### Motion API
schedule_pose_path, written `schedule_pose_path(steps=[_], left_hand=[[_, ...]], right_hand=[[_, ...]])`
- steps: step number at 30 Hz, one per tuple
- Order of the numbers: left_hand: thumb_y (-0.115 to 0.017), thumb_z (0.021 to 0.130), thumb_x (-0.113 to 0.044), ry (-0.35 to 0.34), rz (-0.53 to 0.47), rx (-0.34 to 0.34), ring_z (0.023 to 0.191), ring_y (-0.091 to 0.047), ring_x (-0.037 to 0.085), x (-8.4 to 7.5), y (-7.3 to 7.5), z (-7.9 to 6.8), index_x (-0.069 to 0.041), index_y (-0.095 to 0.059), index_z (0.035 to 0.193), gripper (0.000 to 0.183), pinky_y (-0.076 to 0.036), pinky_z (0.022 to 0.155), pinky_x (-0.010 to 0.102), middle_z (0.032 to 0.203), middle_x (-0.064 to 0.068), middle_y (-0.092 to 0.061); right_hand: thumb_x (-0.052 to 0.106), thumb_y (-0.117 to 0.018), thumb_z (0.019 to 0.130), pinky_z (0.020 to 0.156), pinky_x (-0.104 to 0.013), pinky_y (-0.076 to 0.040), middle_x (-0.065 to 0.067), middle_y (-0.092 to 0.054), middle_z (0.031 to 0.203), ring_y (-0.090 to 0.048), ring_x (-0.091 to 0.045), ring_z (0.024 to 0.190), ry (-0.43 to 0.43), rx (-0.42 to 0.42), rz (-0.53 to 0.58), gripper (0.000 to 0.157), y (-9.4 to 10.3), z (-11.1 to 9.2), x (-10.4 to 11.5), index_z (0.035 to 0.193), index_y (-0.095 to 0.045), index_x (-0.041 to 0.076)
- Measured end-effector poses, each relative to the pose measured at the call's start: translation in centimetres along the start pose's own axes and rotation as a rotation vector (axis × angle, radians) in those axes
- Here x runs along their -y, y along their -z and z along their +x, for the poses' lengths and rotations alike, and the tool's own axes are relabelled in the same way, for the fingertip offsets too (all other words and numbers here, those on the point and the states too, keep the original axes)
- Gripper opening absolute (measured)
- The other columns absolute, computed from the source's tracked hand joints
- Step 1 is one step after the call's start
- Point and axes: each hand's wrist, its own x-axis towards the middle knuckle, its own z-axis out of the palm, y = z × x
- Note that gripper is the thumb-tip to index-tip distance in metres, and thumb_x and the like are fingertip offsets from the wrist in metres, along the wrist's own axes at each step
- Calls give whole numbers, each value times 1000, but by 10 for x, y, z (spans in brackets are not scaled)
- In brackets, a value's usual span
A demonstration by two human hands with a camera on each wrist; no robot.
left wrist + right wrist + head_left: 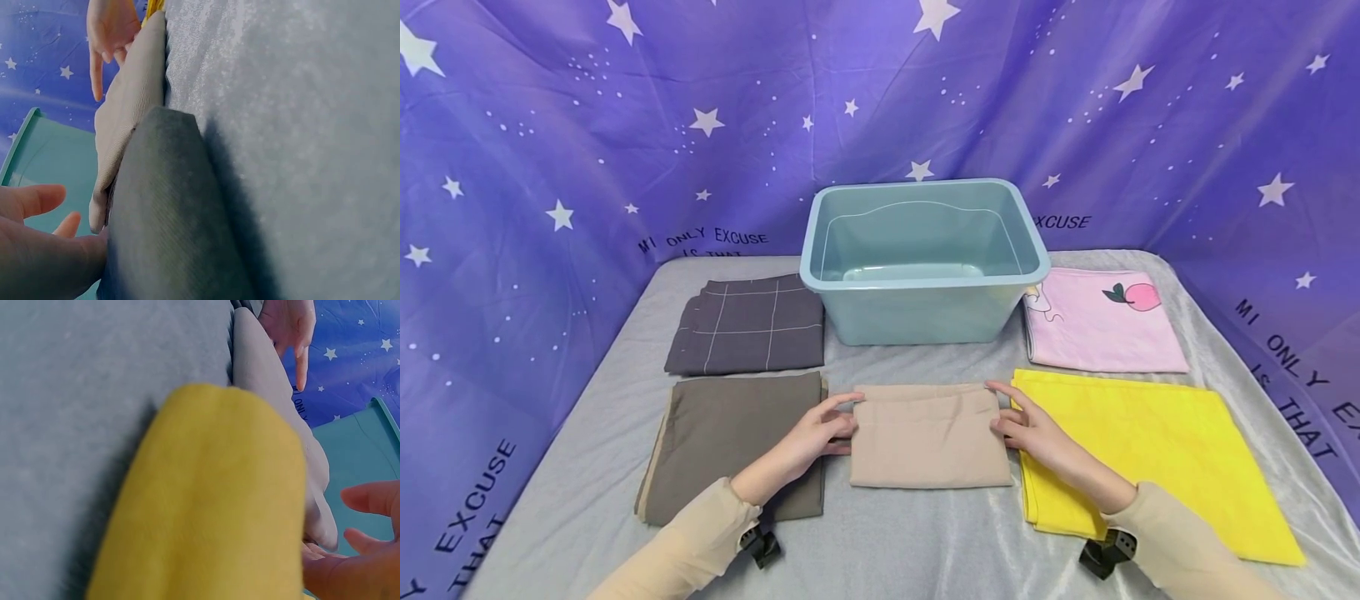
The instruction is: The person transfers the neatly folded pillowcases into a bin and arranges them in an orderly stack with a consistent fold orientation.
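A folded beige cloth [931, 442] lies flat at the front middle of the table, its far edge showing layered folds. My left hand [811, 435] is at its left side, fingers spread and loosely bent against the edge. At the opposite side my right hand [1037, 432] mirrors it, index finger reaching to the far right corner. In the left wrist view the left hand's fingers [44, 199] are spread beside the cloth [134, 94]. The right wrist view shows the right hand's fingers [369, 497] likewise apart. Where some fingertips meet the cloth is hidden.
A blue-green plastic bin [925, 312] stands behind the beige cloth. Folded cloths flank it: dark checked [748, 325] and brown-grey [737, 433] on the left, pink [1105, 333] and yellow [1157, 458] on the right. A purple starred curtain [850, 83] hangs around the grey-covered table [917, 542].
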Motion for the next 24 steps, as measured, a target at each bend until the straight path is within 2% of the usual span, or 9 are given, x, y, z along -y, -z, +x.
schedule_pose_path(steps=[4,9,13,16,19,24], left_hand=[[-46,90,-10,7,6,12,82,-53,12,0,-1,1,-5,-37,132,43,-49,73,34,94,4,-51],[-46,90,-9,13,11,17,81,-53,12,-1,-2,2,-5,-37,132,44,-49,72,35,94,5,-51],[-46,90,-7,29,22,24,81,-52,12,-1,-3,2,-5,-37,133,44,-49,72,35,93,6,-51],[-46,89,-4,44,21,32,80,-51,12,-1,-4,2,-5,-36,133,45,-49,71,34,92,5,-49],[-49,88,-4,51,13,51,80,-52,12,-1,-4,2,-5,-35,133,47,-49,70,34,89,5,-46],[-54,86,-4,47,12,96,79,-56,13,0,-4,4,-5,-33,134,53,-50,68,33,97,10,-51]], right_hand=[[10,-46,91,77,-27,-46,-14,-56,92,-54,-11,83,-2,4,4,56,-1,0,0,139,-18,1],[12,-48,91,78,-31,-46,-14,-58,97,-55,-12,86,-50,-18,-17,56,-1,0,3,138,-21,3],[11,-49,90,74,-31,-47,-14,-59,99,-55,-12,85,-70,-2,10,57,-2,1,4,139,-20,3],[8,-49,89,72,-29,-48,-16,-58,100,-56,-13,83,-54,24,48,60,-3,2,2,139,-18,1],[6,-50,88,73,-28,-48,-22,-55,107,-57,-13,85,-29,46,69,62,-4,2,0,139,-16,1],[3,-52,86,77,-29,-47,-31,-42,124,-55,-15,94,-19,74,83,67,-3,2,-3,140,-13,2]])
